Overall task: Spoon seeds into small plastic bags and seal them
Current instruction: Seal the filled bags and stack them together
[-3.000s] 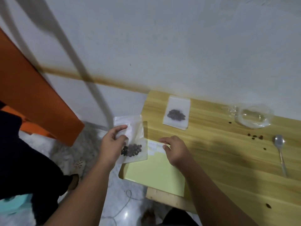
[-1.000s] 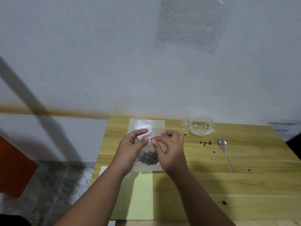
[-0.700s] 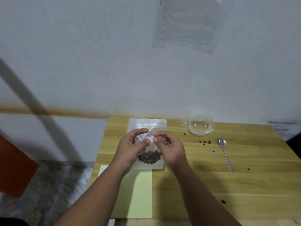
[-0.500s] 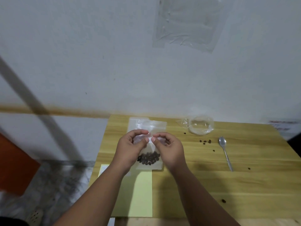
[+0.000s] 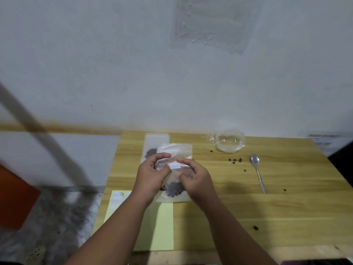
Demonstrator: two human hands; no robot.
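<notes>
Here, a small plastic bag (image 5: 175, 152) is held just above the wooden table (image 5: 286, 207) between both hands. Its left side is pinched by the left hand (image 5: 152, 175), thumb and fingers curled round the film. Its right side is gripped by the right hand (image 5: 196, 180), whose forefinger and thumb are bent in onto the bag. A white label (image 5: 175, 166) is seen on the bag between the left thumb tip and the right forefinger tip. Dark seeds (image 5: 174, 188) are heaped in the bottom of the bag, between the two wrists. The zip strip along the top is left uncovered above the fingers; whether it is pressed closed cannot be told.

From the held bag, a second bag (image 5: 157, 138) with seeds inside is laid flat at eleven o'clock, partly hidden behind it. A crumpled clear plastic (image 5: 230, 141) is found at one o'clock, by the wall. A spoon (image 5: 257, 173) is laid at three o'clock, well apart, bowl toward the wall. Loose seeds (image 5: 236, 160) are scattered between the two. A yellow sheet (image 5: 162, 226) is spread at six o'clock, partly under the left forearm.
</notes>
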